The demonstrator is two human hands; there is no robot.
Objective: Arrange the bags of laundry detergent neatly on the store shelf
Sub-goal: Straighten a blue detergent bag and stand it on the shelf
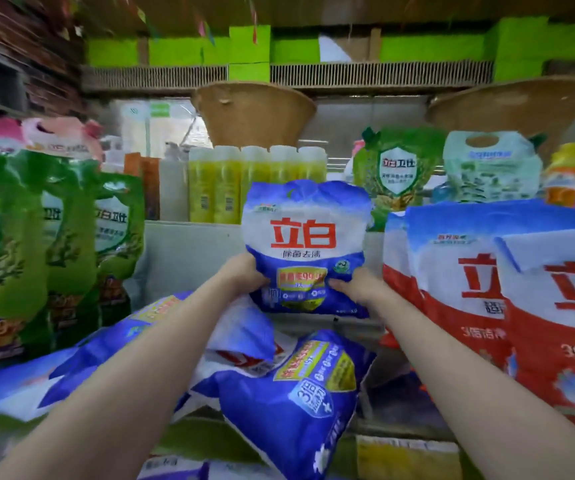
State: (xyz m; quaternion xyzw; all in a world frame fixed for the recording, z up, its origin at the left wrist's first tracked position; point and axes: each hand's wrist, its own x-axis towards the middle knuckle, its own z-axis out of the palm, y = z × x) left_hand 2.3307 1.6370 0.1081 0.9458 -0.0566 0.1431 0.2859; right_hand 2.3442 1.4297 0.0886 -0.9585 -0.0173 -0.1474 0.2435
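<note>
An upright blue and white detergent bag (306,233) with red characters is held between both hands at the middle of the shelf. My left hand (244,275) grips its lower left edge. My right hand (357,284) grips its lower right edge. Below it, several blue bags lie flat and crooked in a pile (289,386); one reaches far left (54,375). Red and white bags (486,289) stand upright on the right. Green bags (19,237) stand in a row on the left.
Yellow bottles (254,185) stand behind the held bag on a raised back ledge. Green and pale pouches (396,171) sit at the back right. Woven baskets (254,112) rest higher up. A white shelf back wall (182,254) shows between the green bags and the held bag.
</note>
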